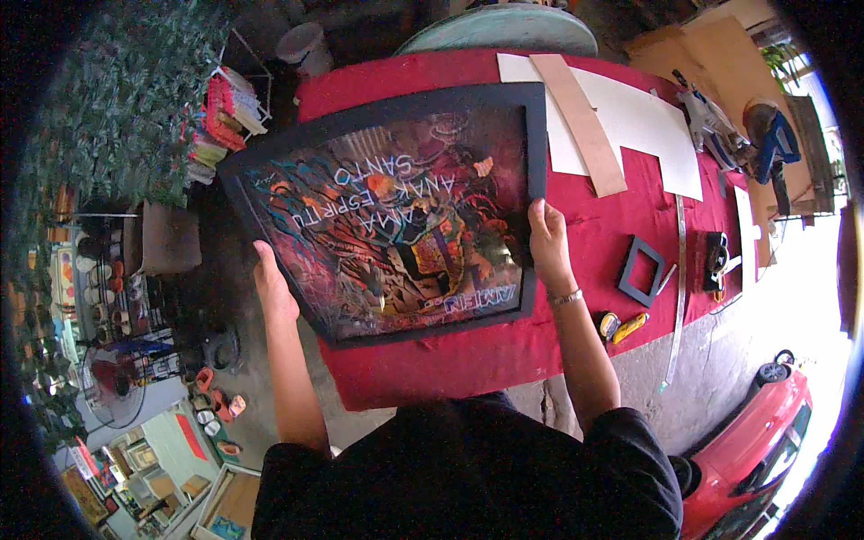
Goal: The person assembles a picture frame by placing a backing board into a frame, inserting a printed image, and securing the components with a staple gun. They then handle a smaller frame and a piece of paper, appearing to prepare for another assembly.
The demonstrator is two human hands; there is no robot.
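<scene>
Two opposite sides of the frame (535,135) are clamped, one by the left hand (276,286), the other by the right hand (551,247), well apart over the red surface (432,378); whether its far edge rests there, I cannot tell. Holding it well likely means even pressure, no twisting, and thumbs kept off the glossy picture (387,225). At far left, a rack (267,90) holds folded cloths (225,108). The bucket's (304,47) contents are too dark to tell.
</scene>
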